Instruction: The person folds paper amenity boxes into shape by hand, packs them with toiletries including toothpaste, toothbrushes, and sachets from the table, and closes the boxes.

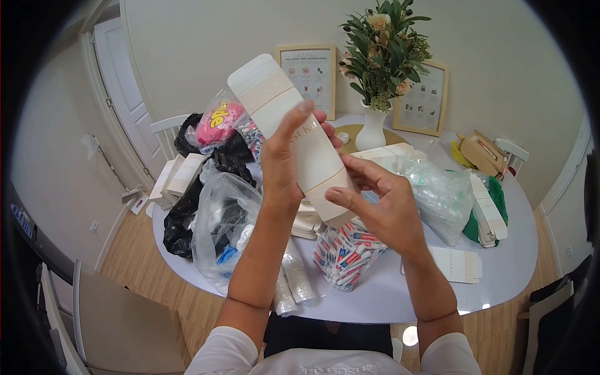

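Observation:
A slim white and beige carton box [284, 103] with gold lettering is held up tilted above the table. Its top end flap stands open at the upper left. My left hand [287, 150] wraps around the middle of the box, thumb across the printed face. At the lower end my right hand [381, 194] grips the box, thumb on the front and fingers behind. Below it lies a clear bag of small toothpaste tubes [347, 256]. A flat carton [455, 265] rests on the table to the right of that bag.
A clear plastic bag [225, 212] and black bags [181, 228] fill the left side. Wrapped white rolls [294, 278] lie near the front edge. Another clear bag [437, 187] and stacked cartons [487, 212] are at right. Behind stands a flower vase [375, 128].

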Action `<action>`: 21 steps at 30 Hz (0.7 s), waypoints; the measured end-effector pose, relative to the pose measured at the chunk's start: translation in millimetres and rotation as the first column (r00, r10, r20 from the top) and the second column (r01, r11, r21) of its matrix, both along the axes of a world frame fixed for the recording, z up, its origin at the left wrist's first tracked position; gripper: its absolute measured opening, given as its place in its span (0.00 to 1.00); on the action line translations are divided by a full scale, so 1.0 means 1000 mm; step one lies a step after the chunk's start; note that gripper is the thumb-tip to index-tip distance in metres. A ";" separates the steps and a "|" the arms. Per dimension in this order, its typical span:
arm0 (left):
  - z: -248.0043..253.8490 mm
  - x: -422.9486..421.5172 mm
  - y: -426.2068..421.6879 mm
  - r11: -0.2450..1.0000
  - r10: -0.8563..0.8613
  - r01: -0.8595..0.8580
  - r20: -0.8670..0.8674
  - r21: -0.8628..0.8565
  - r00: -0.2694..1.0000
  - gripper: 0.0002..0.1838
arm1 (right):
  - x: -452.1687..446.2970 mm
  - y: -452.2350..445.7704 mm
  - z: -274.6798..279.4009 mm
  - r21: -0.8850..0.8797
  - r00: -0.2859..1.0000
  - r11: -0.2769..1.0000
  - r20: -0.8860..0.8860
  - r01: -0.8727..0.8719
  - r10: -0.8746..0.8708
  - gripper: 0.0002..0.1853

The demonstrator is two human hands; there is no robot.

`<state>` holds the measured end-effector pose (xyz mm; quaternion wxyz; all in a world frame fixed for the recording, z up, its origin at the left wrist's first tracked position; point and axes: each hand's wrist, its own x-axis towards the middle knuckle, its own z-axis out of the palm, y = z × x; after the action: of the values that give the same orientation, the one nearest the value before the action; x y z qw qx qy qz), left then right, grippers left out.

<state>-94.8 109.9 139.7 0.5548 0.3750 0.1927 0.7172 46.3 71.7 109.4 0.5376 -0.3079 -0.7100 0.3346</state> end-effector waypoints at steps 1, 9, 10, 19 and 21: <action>0.000 -0.001 0.000 1.000 -0.002 0.002 -0.002 -0.002 1.000 0.21 | -0.004 -0.001 -0.002 0.019 1.000 1.000 -0.015 0.013 -0.013 0.29; 0.000 -0.004 -0.004 0.994 0.088 -0.065 -0.320 0.083 0.943 0.18 | -0.011 0.006 -0.012 -0.181 0.987 0.983 -0.162 -0.009 -0.021 0.16; -0.002 -0.004 -0.002 0.996 0.079 -0.061 -0.323 0.068 0.943 0.18 | -0.009 0.011 -0.014 -0.180 0.987 0.984 -0.158 -0.011 -0.017 0.15; -0.011 -0.010 0.020 0.961 -0.266 0.273 -0.109 0.055 0.958 0.23 | 0.014 0.022 -0.001 -0.260 0.951 0.944 -0.281 -0.203 0.128 0.17; -0.010 -0.014 0.022 0.958 -0.284 0.285 -0.032 0.034 0.958 0.23 | 0.020 0.015 0.004 -0.106 0.969 0.964 -0.052 -0.245 0.241 0.19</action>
<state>-108.5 132.0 129.4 0.6423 0.4189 0.1302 0.6285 66.0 86.3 113.0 0.4882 -0.2414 -0.7120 0.4433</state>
